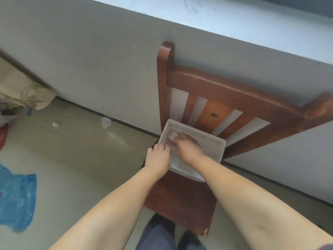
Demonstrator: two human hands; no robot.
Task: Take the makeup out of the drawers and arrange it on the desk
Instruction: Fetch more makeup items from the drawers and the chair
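A white translucent plastic drawer unit (212, 141) stands on the seat of a brown wooden chair (182, 199). My left hand (158, 157) grips the unit's near left edge, fingers curled over the rim. My right hand (187, 145) lies on top of the unit, fingers reaching to the left over a pale, blurred item (172, 135); whether the fingers pinch it cannot be made out. No makeup item is clearly visible.
The chair's slatted back (216, 98) leans against a grey wall under a window sill (234, 24). On the floor lie a blue plastic bag (16, 197), crumpled paper (56, 124) and a small clear cup (106, 122). Patterned fabric (19, 91) hangs at the left.
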